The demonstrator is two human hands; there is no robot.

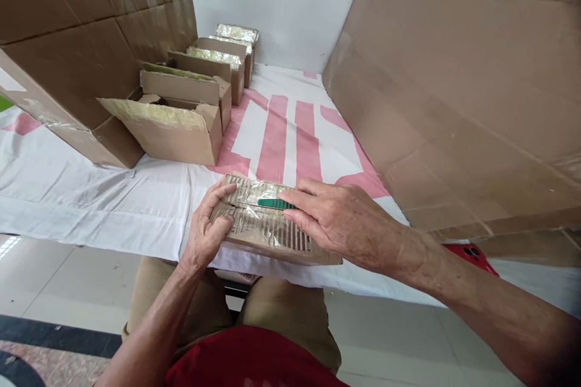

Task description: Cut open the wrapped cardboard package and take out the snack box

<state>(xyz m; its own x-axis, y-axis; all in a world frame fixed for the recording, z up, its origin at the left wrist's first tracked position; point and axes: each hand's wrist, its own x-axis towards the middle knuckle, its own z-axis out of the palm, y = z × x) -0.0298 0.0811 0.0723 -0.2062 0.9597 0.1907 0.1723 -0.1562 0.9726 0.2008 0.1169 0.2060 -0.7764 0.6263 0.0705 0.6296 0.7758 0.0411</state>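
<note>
A small cardboard box (267, 236), its ribbed top covered with clear shiny tape, lies at the table's front edge before me. My left hand (209, 224) grips its left end, with the thumb and fingers pressing on the top. A slim green box cutter (276, 203) is pinched between the thumb and fingers of my right hand (336, 217). It lies along the middle seam of the box top; its blade cannot be made out. The right hand covers the right part of the box.
Several opened cardboard boxes (177, 133) stand in a row at the back left, beside a large taped carton (68, 60). A big cardboard sheet or carton (467, 91) rises on the right. A red phone (472, 257) lies near it on the pink-and-white tablecloth (308, 133).
</note>
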